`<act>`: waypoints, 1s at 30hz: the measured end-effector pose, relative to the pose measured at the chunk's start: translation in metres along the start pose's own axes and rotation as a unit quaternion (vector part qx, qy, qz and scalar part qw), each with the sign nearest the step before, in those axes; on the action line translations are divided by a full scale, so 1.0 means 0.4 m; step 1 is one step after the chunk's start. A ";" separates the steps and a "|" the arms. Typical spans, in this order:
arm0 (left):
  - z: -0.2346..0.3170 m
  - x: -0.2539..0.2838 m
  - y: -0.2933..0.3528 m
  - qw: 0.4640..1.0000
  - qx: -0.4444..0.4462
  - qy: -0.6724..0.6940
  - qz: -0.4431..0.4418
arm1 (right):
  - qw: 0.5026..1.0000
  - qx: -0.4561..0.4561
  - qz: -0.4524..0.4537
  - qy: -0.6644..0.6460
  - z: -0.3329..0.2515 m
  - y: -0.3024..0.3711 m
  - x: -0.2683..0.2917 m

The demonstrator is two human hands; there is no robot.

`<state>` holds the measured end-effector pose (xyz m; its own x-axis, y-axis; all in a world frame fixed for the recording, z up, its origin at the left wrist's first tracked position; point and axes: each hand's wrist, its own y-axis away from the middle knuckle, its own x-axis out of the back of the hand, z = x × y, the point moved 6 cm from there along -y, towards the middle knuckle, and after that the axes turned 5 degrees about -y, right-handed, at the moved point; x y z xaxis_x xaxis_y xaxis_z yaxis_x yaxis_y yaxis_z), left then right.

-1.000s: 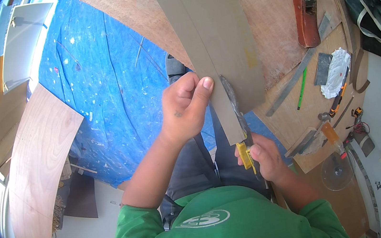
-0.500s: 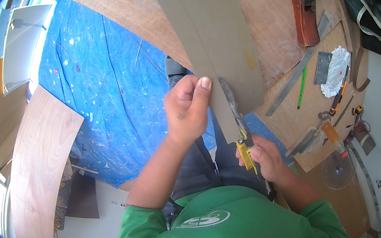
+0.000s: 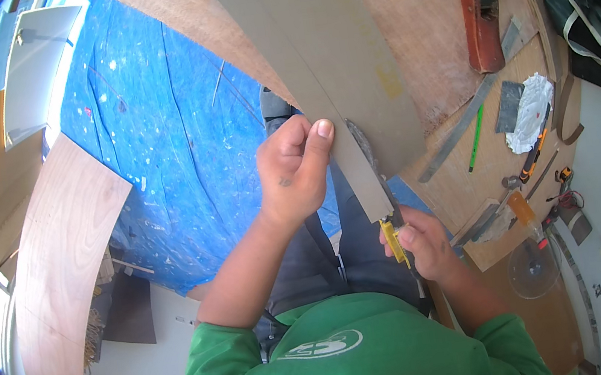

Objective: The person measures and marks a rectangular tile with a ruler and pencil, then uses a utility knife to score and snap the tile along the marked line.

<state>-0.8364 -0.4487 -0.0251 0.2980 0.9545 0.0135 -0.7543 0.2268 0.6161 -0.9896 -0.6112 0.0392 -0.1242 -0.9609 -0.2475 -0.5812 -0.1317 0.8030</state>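
A long grey-brown laminate sheet (image 3: 320, 48) slants away from my body. It has a thin line drawn along it and a slit cut in from its near end. My left hand (image 3: 292, 169) pinches the sheet's left edge, thumb on top. In the slit sit the dark blades of yellow-handled tin snips (image 3: 394, 242); a narrow strip (image 3: 362, 179) lies to their left. My right hand (image 3: 424, 242) is closed around the snips' handles near my waist, thumb on the yellow grip. The sheet partly hides the blades.
A plywood board (image 3: 431, 26) lies under the sheet, bearing a red-brown hand plane (image 3: 477, 20). At the right are a green pencil (image 3: 475, 138), crumpled white paper (image 3: 532, 111) and an orange-black cutter (image 3: 536, 149). Blue tarp (image 3: 166, 144) covers the floor; a curved plywood panel (image 3: 69, 271) stands left.
The sheet has turned slightly, its far end shifting left and its near end right. My right hand has moved a little right with the snips, whose handles look closer together. My left hand has barely moved.
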 end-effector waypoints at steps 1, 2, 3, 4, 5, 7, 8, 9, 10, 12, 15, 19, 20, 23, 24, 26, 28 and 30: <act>0.002 0.001 0.000 1.000 -0.004 -0.008 0.000 | 1.000 -0.002 -0.002 0.001 0.002 0.000 0.001; 0.001 0.002 0.001 1.000 -0.003 -0.007 -0.001 | 1.000 -0.004 -0.004 0.002 0.005 0.001 0.005; -0.001 0.002 0.001 1.000 -0.002 -0.005 -0.002 | 1.000 -0.006 -0.006 0.003 0.007 0.002 0.006; -0.003 0.002 0.001 1.000 -0.001 -0.004 -0.004 | 1.000 -0.007 -0.005 0.004 0.007 0.003 0.006; -0.004 0.002 0.002 1.000 -0.003 -0.001 -0.005 | 1.000 -0.009 -0.005 0.005 0.006 0.004 0.006; -0.005 0.000 0.002 1.000 -0.008 0.004 -0.006 | 1.000 -0.010 -0.006 0.007 0.007 0.006 0.007; -0.007 0.000 0.003 1.000 -0.007 0.005 -0.006 | 1.000 -0.010 -0.007 0.008 0.010 0.006 0.009; -0.010 -0.001 0.003 1.000 -0.005 0.006 -0.005 | 1.000 -0.009 -0.009 0.009 0.013 0.006 0.011; -0.012 -0.001 0.003 1.000 -0.003 0.007 -0.005 | 1.000 -0.012 -0.009 0.004 0.016 0.007 0.010; -0.022 -0.002 0.004 1.000 0.008 0.003 -0.007 | 1.000 -0.017 -0.009 -0.007 0.020 0.009 0.008; -0.021 0.000 0.002 1.000 0.016 -0.003 -0.003 | 1.000 -0.017 -0.003 -0.007 0.021 0.004 0.008; -0.026 0.007 -0.006 1.000 0.013 -0.015 -0.010 | 1.000 -0.016 0.001 -0.001 0.024 0.000 0.014; -0.027 0.007 -0.006 1.000 0.014 -0.012 -0.009 | 1.000 -0.014 -0.002 0.004 0.024 -0.002 0.016; -0.028 0.003 -0.007 1.000 0.017 0.005 -0.007 | 1.000 -0.019 0.000 -0.004 0.020 -0.002 0.012; -0.031 0.002 -0.008 1.000 0.017 0.014 -0.007 | 1.000 -0.022 0.002 -0.010 0.019 -0.002 0.009; -0.030 0.001 -0.008 1.000 0.015 0.023 -0.007 | 1.000 -0.018 0.007 -0.009 0.018 -0.003 0.005; -0.019 0.001 -0.007 1.000 0.014 0.021 -0.007 | 1.000 -0.014 0.008 -0.009 0.018 -0.002 0.004; -0.032 0.003 -0.007 1.000 0.013 0.015 -0.009 | 1.000 -0.013 0.007 -0.007 0.019 -0.001 0.004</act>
<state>-0.8413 -0.4458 -0.0370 0.2945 0.9554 -0.0207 -0.7334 0.2398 0.6361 -0.9957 -0.6110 0.0343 -0.1442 -0.9592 -0.2432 -0.5590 -0.1238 0.8199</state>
